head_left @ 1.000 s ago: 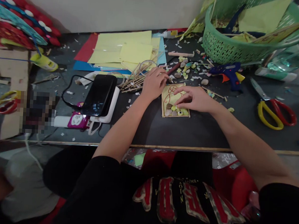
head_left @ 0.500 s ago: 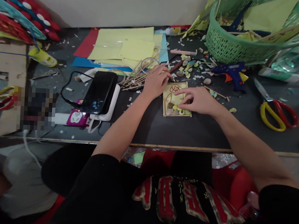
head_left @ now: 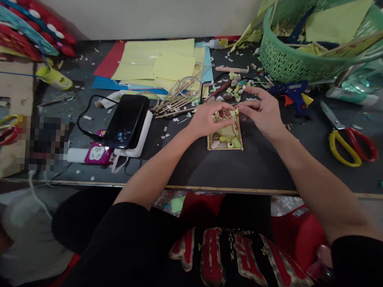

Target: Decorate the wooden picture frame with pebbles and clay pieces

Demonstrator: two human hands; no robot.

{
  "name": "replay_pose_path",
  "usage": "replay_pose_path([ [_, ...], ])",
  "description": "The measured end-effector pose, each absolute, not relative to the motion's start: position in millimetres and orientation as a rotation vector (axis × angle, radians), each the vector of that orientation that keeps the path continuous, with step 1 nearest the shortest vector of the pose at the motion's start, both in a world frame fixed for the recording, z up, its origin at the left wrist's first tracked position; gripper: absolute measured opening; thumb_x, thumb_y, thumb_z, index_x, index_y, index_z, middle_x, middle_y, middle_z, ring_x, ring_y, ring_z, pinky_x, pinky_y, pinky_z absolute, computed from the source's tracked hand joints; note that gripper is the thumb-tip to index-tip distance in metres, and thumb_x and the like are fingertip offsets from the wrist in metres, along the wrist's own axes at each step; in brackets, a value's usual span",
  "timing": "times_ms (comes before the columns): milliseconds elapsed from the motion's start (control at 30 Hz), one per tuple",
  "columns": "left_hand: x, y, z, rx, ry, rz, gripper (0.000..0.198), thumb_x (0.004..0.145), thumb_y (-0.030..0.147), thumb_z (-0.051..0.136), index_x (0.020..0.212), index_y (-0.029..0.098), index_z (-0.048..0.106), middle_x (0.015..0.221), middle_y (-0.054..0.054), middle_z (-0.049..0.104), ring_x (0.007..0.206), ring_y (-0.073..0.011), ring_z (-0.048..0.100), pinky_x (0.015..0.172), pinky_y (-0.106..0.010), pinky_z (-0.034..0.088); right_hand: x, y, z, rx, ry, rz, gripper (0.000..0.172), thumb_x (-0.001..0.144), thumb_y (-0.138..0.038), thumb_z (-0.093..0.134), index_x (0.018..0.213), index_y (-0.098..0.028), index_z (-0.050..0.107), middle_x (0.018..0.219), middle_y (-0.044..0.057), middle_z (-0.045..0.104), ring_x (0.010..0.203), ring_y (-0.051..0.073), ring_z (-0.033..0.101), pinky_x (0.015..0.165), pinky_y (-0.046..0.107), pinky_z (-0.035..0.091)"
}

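Observation:
A small stick-edged frame [head_left: 225, 149] lies on the table with yellow paper and red curling lines inside. Painted pebbles [head_left: 223, 139], yellow, white and brown, cover its lower part. Over its top right corner, my right hand [head_left: 264, 115] pinches a small yellow pebble [head_left: 237, 112] between thumb and index finger. My left hand [head_left: 208, 118] hovers over the frame's upper left, thumb and fingers apart, its fingertips close to that pebble. Whether they touch it I cannot tell. More pebbles [head_left: 238, 82] lie behind the hands.
Thin sticks [head_left: 176, 100] and coloured paper [head_left: 144, 64] lie behind left. A phone [head_left: 126, 121] sits on a white power bank. At right are a blue glue gun [head_left: 293, 95], scissors [head_left: 346, 138] and a green basket [head_left: 288, 63]. Paper scraps litter the table.
My right hand has lifted from the pebbles in the frame and moved up and right, now with a small yellow pebble. My left hand has come down and right to meet it.

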State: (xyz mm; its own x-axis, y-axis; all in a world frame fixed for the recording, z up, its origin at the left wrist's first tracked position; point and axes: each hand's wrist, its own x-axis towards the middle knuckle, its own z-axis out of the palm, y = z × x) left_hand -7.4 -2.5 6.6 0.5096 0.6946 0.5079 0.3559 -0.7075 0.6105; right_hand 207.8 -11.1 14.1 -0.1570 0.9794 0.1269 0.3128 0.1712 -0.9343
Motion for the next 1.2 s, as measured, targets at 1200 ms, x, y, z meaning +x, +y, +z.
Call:
replay_pose_path([
  [1200, -13, -5, 29, 2.622, 0.581, 0.273, 0.043, 0.072, 0.003, 0.045, 0.082, 0.027, 0.08, 0.118, -0.009, 0.052, 0.12, -0.0272, 0.045, 0.105, -0.044, 0.042, 209, -10, 15, -1.378, -1.601, 0.913, 0.083, 0.075, -0.072, 0.063, 0.14, -0.027, 0.04, 0.114, 0.013, 0.072, 0.083, 0.027, 0.073, 0.071, 0.044, 0.06],
])
